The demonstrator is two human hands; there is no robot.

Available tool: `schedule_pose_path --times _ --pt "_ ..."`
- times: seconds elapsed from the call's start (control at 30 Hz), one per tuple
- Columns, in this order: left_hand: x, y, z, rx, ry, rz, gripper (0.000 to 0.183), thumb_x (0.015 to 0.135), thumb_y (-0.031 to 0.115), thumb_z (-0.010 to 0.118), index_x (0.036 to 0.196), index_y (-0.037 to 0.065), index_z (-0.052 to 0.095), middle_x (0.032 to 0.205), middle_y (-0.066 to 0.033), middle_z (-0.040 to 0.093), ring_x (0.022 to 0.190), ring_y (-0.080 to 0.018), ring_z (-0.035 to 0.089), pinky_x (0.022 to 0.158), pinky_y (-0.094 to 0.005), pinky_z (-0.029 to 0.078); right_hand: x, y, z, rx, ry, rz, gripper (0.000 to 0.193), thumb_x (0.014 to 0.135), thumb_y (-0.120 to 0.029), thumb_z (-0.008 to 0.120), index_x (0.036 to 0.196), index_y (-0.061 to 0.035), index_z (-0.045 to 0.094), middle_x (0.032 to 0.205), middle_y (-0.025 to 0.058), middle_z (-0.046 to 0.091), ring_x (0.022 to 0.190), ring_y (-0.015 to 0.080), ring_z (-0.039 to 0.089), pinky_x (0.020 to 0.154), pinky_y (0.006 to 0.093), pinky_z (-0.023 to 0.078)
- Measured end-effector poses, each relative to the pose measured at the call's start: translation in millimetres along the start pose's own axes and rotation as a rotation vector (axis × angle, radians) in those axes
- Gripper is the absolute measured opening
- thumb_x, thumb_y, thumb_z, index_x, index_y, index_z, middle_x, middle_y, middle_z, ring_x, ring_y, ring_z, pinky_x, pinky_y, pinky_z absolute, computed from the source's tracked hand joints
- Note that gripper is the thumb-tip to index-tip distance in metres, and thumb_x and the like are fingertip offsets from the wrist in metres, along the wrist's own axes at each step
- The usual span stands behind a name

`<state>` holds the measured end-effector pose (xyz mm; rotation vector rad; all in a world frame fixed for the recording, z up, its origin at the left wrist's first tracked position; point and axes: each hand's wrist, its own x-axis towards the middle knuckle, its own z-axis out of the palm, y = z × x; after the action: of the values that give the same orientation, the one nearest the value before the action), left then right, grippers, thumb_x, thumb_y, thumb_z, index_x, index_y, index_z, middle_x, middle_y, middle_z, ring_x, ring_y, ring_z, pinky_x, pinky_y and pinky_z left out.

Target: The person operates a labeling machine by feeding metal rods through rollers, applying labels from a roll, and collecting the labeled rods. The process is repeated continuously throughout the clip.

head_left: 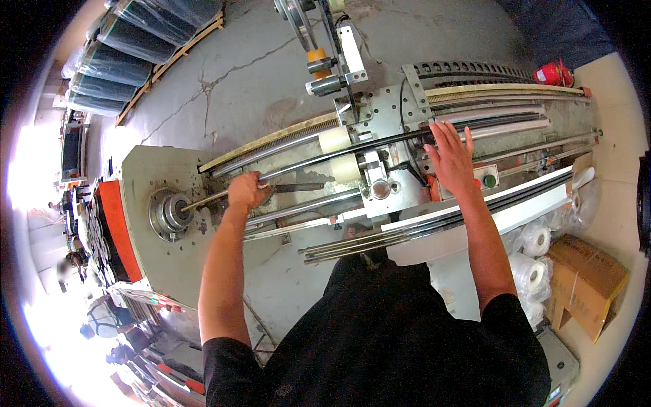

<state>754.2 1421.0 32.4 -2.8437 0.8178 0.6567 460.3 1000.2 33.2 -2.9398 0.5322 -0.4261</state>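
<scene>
A long thin rod (305,161) runs from the round chuck (169,214) at the left across the machine, brassy near the chuck and dark farther right. My left hand (245,191) is closed around it close to the chuck. A short dark grey bar (298,187) sticks out to the right beside that hand; whether the hand also holds it is hidden. My right hand (450,154) lies with straight fingers over the dark stretch of the rod, right of the carriage plate (390,190). Two cream rollers (346,169) sit on either side of the rod.
Several dark rods (420,229) lie on a white ledge (434,247) near my body. Green and red buttons (489,181) are beside my right forearm. A belt arm (319,61) stands beyond the carriage. Wrapped rolls (532,268) and a cardboard box (584,279) are at the right.
</scene>
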Motion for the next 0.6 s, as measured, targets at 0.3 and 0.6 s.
schedule_pose_path --times 0.3,0.6 --pt "8.8 99.9 -1.6 -0.058 0.064 0.223 0.051 0.077 0.038 0.081 0.116 0.011 0.062 0.105 -0.0122 0.075 0.099 -0.0381 0.071 0.084 -0.0496 0.056 6.6 -56.8 15.5 -0.004 -0.056 0.007 0.054 0.1 -0.038 0.06 0.143 -0.0076 0.052 0.148 0.0089 0.053 0.145 0.0286 0.041 0.122 0.0625 0.014" --pt "8.2 133.3 4.3 -0.104 0.189 0.353 0.045 0.079 0.03 0.082 0.107 0.008 0.055 0.1 -0.0149 0.072 0.098 -0.0374 0.069 0.084 -0.0488 0.054 10.2 -120.3 18.7 0.06 -0.033 -0.058 0.058 0.094 -0.039 0.067 0.14 -0.0054 0.054 0.144 0.011 0.054 0.14 0.0303 0.046 0.12 0.0655 0.017"
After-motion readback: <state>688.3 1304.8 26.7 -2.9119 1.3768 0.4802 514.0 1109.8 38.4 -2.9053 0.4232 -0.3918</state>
